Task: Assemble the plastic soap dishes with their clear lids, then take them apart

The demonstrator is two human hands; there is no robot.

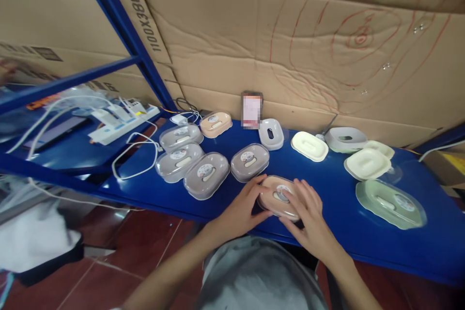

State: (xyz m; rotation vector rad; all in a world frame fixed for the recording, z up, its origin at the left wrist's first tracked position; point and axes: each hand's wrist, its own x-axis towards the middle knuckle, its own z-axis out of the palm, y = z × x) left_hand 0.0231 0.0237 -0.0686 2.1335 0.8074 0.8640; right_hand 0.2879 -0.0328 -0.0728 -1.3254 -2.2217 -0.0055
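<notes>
Peach box [272,202], by surface's [339,203] near edge: left hand [244,208] and right hand [311,223], fingers [308,194] grasping its ends, apparently steady it.

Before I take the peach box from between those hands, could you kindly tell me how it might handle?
The peach box is probably stiff, since no denting shows where it is gripped. Its shiny surface suggests it could be slippery. Being low and wide, it seems unlikely to roll or tip.

Prob. a workshop: blue bench [337,213] is holding similar lidded boxes [218,169], cardboard [218,34] w/ printed nos. is standing at 12 o'clock, pwr strip [118,128] is lying at 9.
</notes>
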